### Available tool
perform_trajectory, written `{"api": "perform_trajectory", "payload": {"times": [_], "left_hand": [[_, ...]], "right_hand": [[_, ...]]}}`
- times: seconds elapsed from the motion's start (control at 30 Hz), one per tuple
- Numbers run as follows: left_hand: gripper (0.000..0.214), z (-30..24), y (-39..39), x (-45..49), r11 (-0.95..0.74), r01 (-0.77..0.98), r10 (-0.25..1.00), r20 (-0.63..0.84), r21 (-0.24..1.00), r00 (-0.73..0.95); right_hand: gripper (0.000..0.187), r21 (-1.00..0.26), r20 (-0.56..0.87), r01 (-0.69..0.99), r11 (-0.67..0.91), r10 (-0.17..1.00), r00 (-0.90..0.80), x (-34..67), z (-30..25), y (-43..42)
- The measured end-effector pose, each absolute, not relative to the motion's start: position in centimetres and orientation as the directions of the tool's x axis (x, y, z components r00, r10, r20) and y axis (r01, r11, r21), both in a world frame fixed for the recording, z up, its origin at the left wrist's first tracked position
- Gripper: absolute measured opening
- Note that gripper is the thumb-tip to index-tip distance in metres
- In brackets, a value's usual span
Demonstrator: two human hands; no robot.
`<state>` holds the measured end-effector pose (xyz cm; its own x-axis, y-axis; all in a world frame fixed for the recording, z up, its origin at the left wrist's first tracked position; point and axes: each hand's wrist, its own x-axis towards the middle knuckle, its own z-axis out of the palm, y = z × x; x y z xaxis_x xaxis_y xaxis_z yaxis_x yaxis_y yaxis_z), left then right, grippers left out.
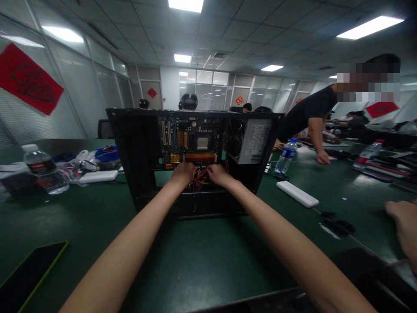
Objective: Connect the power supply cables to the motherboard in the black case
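Note:
A black computer case (125,148) stands on the table with its open side facing me. Inside it are a motherboard (177,124) and, at the upper right, a power supply (256,138) with a fan. My left hand (184,174) and my right hand (219,174) reach into the case just below the motherboard. Both have curled fingers and are closed on thin power cables (201,174), some of them red, bunched between them. The fingertips and cable ends are partly hidden.
The green table (182,261) holds a phone (32,269), a water bottle (45,169), a blue-capped bottle (286,156) and a white power bank (297,194). A person in black (309,108) leans over at the right. Another person's hand (404,221) rests near the right edge.

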<state>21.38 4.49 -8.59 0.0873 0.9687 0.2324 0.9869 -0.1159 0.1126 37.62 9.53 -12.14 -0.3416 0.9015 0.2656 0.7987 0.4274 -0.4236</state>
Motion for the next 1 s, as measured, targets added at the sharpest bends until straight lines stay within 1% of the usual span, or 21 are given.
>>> {"api": "perform_trajectory", "payload": {"times": [0.17, 0.3, 0.4, 0.5, 0.6, 0.67, 0.73, 0.8, 0.9, 1.0], "left_hand": [[0.042, -8.4, 4.2, 21.2, -0.093, 0.990, 0.967, 0.247, 0.109, 0.064], [0.043, -8.6, 3.9, 20.9, -0.111, 0.988, 0.957, 0.280, 0.111, 0.077], [0.042, -8.7, 3.6, 20.7, -0.147, 0.981, 0.951, 0.291, 0.124, 0.106], [0.039, -8.7, 3.4, 20.4, -0.156, 0.971, 0.944, 0.318, 0.182, 0.092], [0.032, -8.6, 3.2, 20.3, -0.163, 0.949, 0.923, 0.382, 0.271, 0.050], [0.028, -8.6, 2.9, 20.3, -0.186, 0.938, 0.902, 0.430, 0.294, 0.043], [0.026, -8.5, 2.5, 20.4, -0.201, 0.942, 0.893, 0.446, 0.270, 0.062], [0.026, -8.4, 2.0, 20.7, -0.209, 0.954, 0.896, 0.433, 0.217, 0.098], [0.027, -8.3, 1.4, 21.1, -0.214, 0.964, 0.903, 0.409, 0.158, 0.133], [0.028, -8.2, 1.2, 21.0, -0.201, 0.966, 0.902, 0.416, 0.161, 0.119]], "right_hand": [[0.027, -0.453, 0.262, 0.762, 0.463, 0.886, -0.383, 38.1, -11.8, 8.2], [0.025, -0.503, 0.285, 0.648, 0.573, 0.817, -0.501, 38.6, -11.4, 6.6], [0.024, -0.490, 0.294, 0.622, 0.611, 0.787, -0.542, 38.7, -10.9, 5.9], [0.026, -0.471, 0.334, 0.599, 0.648, 0.759, -0.559, 38.7, -10.3, 5.3], [0.032, -0.441, 0.442, 0.555, 0.705, 0.709, -0.549, 38.7, -9.6, 4.6], [0.037, -0.428, 0.489, 0.555, 0.713, 0.699, -0.521, 38.7, -9.3, 4.2], [0.038, -0.434, 0.484, 0.564, 0.703, 0.710, -0.512, 38.6, -9.3, 3.9], [0.038, -0.432, 0.464, 0.566, 0.702, 0.711, -0.528, 38.7, -9.3, 3.8], [0.039, -0.400, 0.490, 0.580, 0.709, 0.701, -0.518, 38.9, -9.3, 3.5], [0.043, -0.396, 0.524, 0.602, 0.694, 0.709, -0.472, 39.2, -9.3, 3.3]]}}
